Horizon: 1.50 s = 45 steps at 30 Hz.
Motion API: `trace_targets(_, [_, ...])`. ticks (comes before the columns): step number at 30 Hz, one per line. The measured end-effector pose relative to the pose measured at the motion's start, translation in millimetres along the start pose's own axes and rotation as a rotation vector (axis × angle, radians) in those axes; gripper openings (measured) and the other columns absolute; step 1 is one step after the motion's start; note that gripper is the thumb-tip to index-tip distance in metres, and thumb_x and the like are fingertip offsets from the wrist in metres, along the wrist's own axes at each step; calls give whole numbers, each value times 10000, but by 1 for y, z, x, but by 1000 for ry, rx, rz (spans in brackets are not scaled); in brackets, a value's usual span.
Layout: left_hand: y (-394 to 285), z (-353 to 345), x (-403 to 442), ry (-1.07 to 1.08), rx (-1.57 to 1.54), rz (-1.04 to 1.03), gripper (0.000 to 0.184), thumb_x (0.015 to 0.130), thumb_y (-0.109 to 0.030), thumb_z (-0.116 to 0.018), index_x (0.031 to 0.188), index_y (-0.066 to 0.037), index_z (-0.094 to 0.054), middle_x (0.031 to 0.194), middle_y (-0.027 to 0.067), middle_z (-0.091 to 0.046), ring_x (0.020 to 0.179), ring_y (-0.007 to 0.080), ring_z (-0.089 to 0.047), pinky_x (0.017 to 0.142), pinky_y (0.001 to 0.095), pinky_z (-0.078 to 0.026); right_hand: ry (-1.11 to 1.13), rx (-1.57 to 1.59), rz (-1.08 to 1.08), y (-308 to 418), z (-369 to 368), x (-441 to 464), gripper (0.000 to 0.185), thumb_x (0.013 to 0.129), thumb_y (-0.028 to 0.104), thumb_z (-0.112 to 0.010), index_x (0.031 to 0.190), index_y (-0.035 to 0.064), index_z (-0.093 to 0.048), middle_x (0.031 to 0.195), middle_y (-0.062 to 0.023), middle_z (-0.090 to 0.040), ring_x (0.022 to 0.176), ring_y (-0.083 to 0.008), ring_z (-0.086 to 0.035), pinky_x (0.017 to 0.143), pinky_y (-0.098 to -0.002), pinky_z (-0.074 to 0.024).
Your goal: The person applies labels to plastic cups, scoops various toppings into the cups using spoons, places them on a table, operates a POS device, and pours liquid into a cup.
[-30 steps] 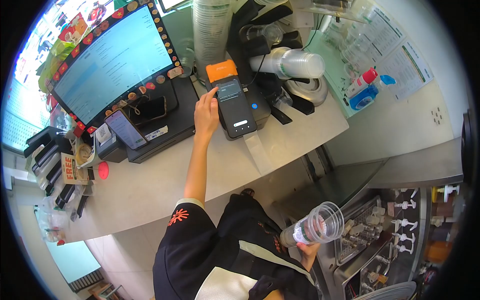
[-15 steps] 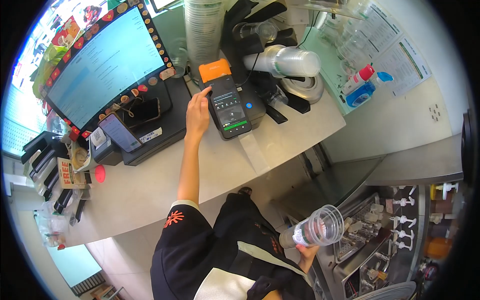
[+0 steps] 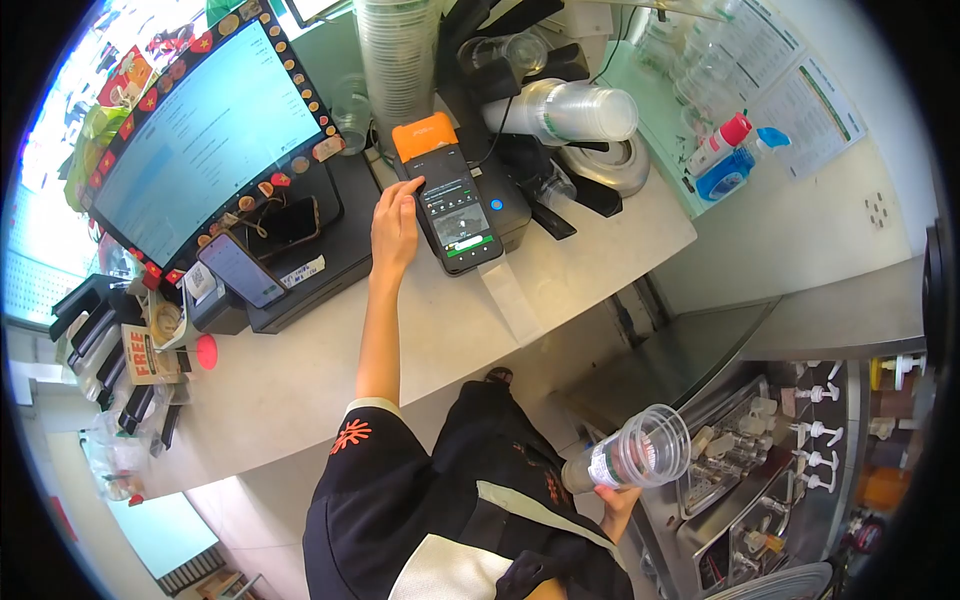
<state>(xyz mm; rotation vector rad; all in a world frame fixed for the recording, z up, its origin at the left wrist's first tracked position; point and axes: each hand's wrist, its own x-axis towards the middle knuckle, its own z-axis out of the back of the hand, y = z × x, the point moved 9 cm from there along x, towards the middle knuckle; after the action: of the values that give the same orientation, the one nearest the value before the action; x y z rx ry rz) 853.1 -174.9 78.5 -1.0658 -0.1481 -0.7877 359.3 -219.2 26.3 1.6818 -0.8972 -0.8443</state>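
Observation:
My left hand (image 3: pixel 397 225) rests at the left edge of a black handheld payment terminal (image 3: pixel 455 215) with an orange top, its index fingertip at the upper left of the lit screen. The hand holds nothing and its fingers are extended. Low on the right, my right hand (image 3: pixel 617 503) is wrapped round stacked clear plastic cups (image 3: pixel 640 447) with a white label, tilted with their rims to the right. Part of that hand is hidden behind the cups. A strip of white paper (image 3: pixel 512 303) lies below the terminal.
A large monitor (image 3: pixel 210 140) and a phone (image 3: pixel 240 270) stand on the left of the counter (image 3: pixel 330 380). Tall stacked cups (image 3: pixel 397 60) are behind the terminal, more cups (image 3: pixel 590 112) lying beside them. At the right are spray bottles (image 3: pixel 728 175) and a steel sink area (image 3: pixel 735 500).
My left index finger has moved off the screen to its left edge. The terminal's screen has changed from a dark text page to one with a picture and a green bar. The view has shifted slightly.

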Motion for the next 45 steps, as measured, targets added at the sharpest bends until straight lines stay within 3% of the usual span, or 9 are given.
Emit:
trace_targets(6, [0,-1,0,9,53,10,390,864,-273,-267,1047,-82,-552,1027,143,-515,964,308,-480,844,362,-361,17,-47,-57,-7,0,0,972,453,217,-774,1253,-15,-272,1159,-136,-427,1067,-256,-434,927,-386,-324])
trace_targets(27, [-5,1,-1,-11,-10,-11,385,872,-257,-261,1081,-74,-528,1027,150,-516,966,308,-487,828,350,-376,-23,-43,-77,-1,-3,-1,947,451,191,-768,1236,-28,-286,1125,-145,-449,1037,-263,-461,904,-375,-356])
trace_targets(33, [-38,8,-13,-168,195,-37,307,838,-199,-377,1076,-78,-529,1027,131,-527,938,290,-497,811,348,-385,-46,-36,-49,4,-7,2,920,463,143,-775,1221,-33,-285,1088,-134,-466,1010,-257,-483,872,-351,-392])
trace_targets(35, [-80,-5,-28,-22,-135,-28,308,795,-180,-469,1078,-74,-522,1052,119,-519,949,262,-498,802,343,-391,-83,-76,-54,0,-3,6,978,448,191,-800,1238,-26,-265,1087,-137,-473,1012,-263,-487,875,-358,-392])
trace_targets(38, [-133,-73,-82,462,-646,142,395,748,-192,-536,1117,-59,-489,1116,81,-490,1002,201,-477,823,344,-383,-58,25,-26,14,-22,16,1008,477,204,-799,1278,2,-222,1127,-137,-448,1047,-258,-463,895,-378,-373])
trace_targets(41, [-198,-131,-154,977,-1030,304,749,687,-447,-618,1268,-94,-303,1179,129,-446,1067,259,-432,871,369,-357,-4,-136,-22,27,-23,17,1007,493,195,-782,1290,-4,-200,1103,-126,-466,960,-221,-499,824,-339,-392])
trace_targets(43, [-236,-149,-191,1116,-1204,356,889,623,-551,-633,1288,-95,-257,1185,168,-430,1082,292,-423,905,395,-334,3,-110,35,44,-24,13,981,520,223,-764,1282,-5,-190,1058,-138,-490,941,-206,-505,807,-331,-401])
trace_targets(45, [-268,-155,-213,1172,-1259,387,863,629,-537,-636,1271,-77,-287,1164,167,-445,1079,288,-431,915,407,-333,32,-72,35,58,-17,0,963,531,217,-759,1278,-1,-191,1058,-143,-486,951,-208,-503,812,-330,-401])
